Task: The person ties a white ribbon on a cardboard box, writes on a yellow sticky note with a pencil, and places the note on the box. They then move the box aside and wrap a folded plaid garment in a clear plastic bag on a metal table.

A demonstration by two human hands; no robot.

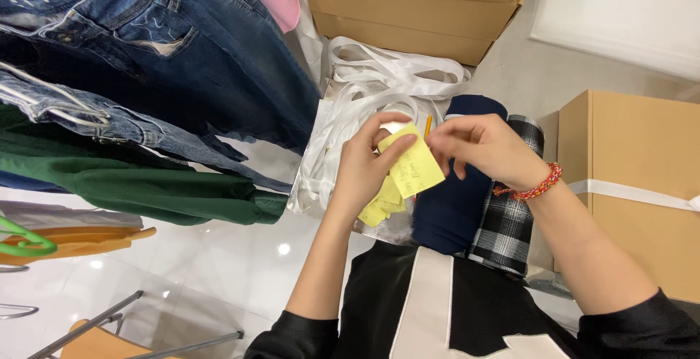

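Overhead, clothes rack: blue jeans [146, 45] and a green garment [146, 184] hang at the left.
Cartons: a brown cardboard box [642, 177] at the right, stacked boxes [415, 2] at the top.
Fabric rolls: navy roll [452, 206] beside a black-and-white plaid roll [510, 228], below the hands.
White straps [379, 82]: piled behind the hands.
Left hand [361, 173]: fingers clasped around a stack of yellow sticky notes [412, 166], thumb on top.
Right hand [485, 147]: fingertips pinch the top note's upper edge; red beaded bracelet [536, 188] at the wrist.
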